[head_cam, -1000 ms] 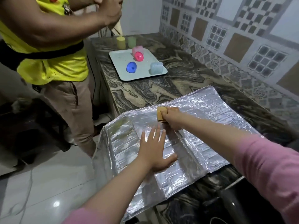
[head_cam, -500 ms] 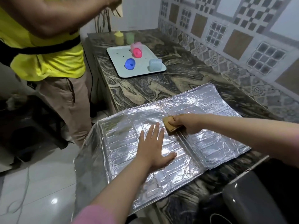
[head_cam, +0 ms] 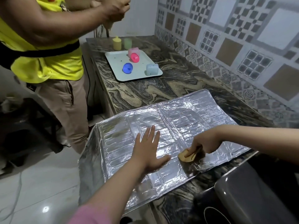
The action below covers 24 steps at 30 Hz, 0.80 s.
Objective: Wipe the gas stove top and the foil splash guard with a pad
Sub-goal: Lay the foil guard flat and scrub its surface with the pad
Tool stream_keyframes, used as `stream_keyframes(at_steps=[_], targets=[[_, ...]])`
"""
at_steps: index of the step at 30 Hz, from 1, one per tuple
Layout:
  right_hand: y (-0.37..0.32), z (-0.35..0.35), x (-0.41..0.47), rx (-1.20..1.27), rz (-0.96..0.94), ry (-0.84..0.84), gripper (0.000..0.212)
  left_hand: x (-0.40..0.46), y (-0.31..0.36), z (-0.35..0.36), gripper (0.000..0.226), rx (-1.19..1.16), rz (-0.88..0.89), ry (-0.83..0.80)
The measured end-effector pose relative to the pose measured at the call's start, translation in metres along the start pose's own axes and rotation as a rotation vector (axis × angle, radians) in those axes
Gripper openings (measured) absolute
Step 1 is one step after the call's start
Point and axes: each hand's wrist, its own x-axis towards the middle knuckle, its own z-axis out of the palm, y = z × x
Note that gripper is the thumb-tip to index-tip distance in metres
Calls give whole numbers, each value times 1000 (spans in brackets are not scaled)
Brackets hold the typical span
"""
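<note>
On tray (head_cam: pixel 113 65): pink cup (head_cam: pixel 133 54), blue cup (head_cam: pixel 151 69), blue lid (head_cam: pixel 127 68)

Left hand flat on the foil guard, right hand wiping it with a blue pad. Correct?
Not quite: the pad is tan, not blue, as the head view shows. The rest holds: the left hand lies flat on the foil guard and the right hand wipes it.

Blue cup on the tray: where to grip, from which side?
The blue cup lies tipped on the tray, its mouth facing the counter edge. Probably best to come from above and pinch across its round sides near the mouth; the pink cup and pale blue cup stand clear.
</note>
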Motion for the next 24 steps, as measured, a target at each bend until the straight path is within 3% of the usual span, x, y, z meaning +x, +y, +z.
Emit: stream_keyframes(at_steps=[3, 6, 13, 15, 17, 19, 24], targets=[[-1, -19, 2, 58, -7, 19, 59, -5, -10, 2, 109, 32, -5, -33], [5, -52, -1, 191, 6, 152, 49, -11, -21, 2, 117, 47, -13, -46], [9, -102, 49, 208, 122, 717, 55, -7, -15, -21, 112, 193, -29, -118], [3, -97, 73, 208, 145, 671, 62, 0, -7, -28, 112, 213, -49, -109], [-6, -84, 91, 106, 180, 575, 58, 5, -1, -28, 114, 190, -53, -77], [-7, -76, 105, -20, 201, 590, 61, 11, 2, -20, 117, 158, -34, -50], [8, -80, 108, 64, 125, 584, 62, 18, 8, 4, 111, 42, -6, -11]])
